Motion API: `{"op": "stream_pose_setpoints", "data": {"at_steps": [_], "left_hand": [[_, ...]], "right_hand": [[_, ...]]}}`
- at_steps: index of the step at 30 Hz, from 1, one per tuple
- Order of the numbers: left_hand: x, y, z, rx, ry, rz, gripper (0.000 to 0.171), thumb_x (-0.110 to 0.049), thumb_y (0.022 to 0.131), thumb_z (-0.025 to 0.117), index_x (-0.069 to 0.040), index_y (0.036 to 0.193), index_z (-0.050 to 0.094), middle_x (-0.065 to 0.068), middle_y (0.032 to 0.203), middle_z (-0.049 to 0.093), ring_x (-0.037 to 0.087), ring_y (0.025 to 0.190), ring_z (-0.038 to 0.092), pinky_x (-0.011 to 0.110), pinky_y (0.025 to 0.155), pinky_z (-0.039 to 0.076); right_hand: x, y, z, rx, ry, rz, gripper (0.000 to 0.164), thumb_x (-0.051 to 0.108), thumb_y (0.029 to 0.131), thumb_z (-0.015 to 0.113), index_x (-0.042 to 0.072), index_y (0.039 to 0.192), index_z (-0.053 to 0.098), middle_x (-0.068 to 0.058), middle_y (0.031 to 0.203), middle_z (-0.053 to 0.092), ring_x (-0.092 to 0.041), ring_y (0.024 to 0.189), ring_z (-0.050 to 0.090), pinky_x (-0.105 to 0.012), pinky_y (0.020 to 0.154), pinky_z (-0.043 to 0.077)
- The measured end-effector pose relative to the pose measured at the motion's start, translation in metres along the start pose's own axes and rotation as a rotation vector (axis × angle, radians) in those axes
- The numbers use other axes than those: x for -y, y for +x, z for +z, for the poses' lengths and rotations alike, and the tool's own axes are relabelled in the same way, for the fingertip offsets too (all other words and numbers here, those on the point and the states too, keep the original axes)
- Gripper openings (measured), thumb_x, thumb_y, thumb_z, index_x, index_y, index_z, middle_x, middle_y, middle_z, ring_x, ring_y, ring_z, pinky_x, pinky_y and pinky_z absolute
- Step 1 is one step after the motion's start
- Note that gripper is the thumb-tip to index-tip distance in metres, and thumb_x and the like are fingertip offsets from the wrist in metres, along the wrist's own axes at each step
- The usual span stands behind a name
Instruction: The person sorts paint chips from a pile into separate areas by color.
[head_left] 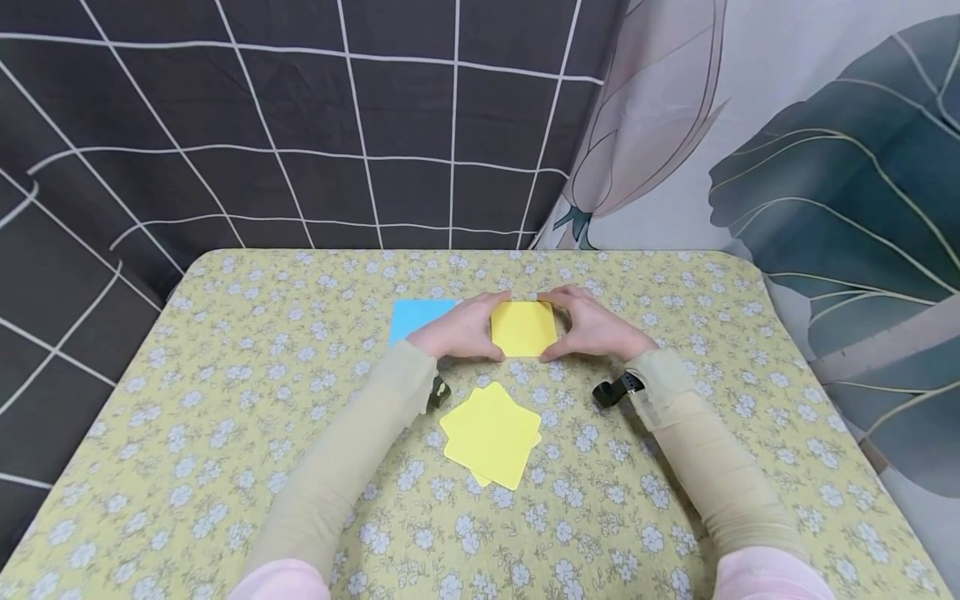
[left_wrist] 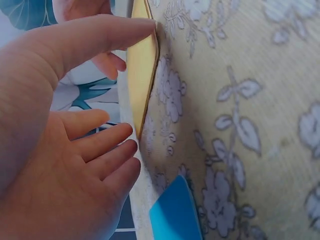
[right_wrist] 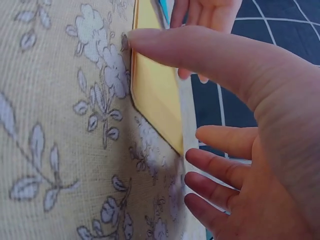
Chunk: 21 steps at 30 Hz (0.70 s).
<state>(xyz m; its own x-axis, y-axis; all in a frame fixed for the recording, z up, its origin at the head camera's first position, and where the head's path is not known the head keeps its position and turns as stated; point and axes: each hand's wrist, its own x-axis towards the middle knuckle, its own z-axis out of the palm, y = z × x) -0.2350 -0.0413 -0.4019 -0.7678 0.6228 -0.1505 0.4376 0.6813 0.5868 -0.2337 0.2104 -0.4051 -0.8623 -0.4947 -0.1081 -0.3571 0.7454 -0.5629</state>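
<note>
Toward the back of the table lies a small stack of yellow square cards (head_left: 523, 329), layered at the edge in the right wrist view. My left hand (head_left: 468, 327) holds its left side, thumb at the near corner and fingers toward the far one. On the opposite side my right hand (head_left: 595, 327) does the same, with its thumb tip (right_wrist: 142, 41) at the near right corner. A blue square card (head_left: 416, 317) lies just left, partly hidden behind the left hand. Nearer me, several yellow cards (head_left: 491, 437) overlap in a fanned pile.
A floral cloth (head_left: 225, 400) covers the table. Behind its far edge hangs a dark curtain with a white grid (head_left: 300, 108), and to the right a pale curtain with large leaves (head_left: 847, 192). Dark straps (head_left: 618, 389) sit on the wrists.
</note>
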Motion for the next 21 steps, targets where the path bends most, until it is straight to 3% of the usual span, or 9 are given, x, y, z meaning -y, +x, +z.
{"op": "stream_pose_setpoints", "data": {"at_steps": [12,21], "left_hand": [[-0.005,-0.030,-0.009,-0.079,-0.020,0.057,0.095,-0.030,0.083,0.083,-0.011,0.160,0.031,0.008,0.163,0.032,0.026,0.148,0.029,0.044,0.119,0.028],[-0.007,-0.058,-0.009,-0.090,0.008,0.086,0.090,-0.035,0.087,0.080,-0.007,0.159,0.032,0.011,0.162,0.033,0.028,0.148,0.029,0.043,0.120,0.025]], "right_hand": [[0.019,-0.018,-0.003,-0.074,-0.034,-0.036,0.110,0.047,0.067,0.094,0.001,0.153,0.042,-0.018,0.150,0.042,-0.038,0.134,0.042,-0.062,0.109,0.038],[0.036,-0.037,0.000,-0.104,-0.081,-0.082,0.108,0.051,0.071,0.090,0.001,0.153,0.041,-0.018,0.152,0.043,-0.037,0.136,0.042,-0.059,0.110,0.039]]}}
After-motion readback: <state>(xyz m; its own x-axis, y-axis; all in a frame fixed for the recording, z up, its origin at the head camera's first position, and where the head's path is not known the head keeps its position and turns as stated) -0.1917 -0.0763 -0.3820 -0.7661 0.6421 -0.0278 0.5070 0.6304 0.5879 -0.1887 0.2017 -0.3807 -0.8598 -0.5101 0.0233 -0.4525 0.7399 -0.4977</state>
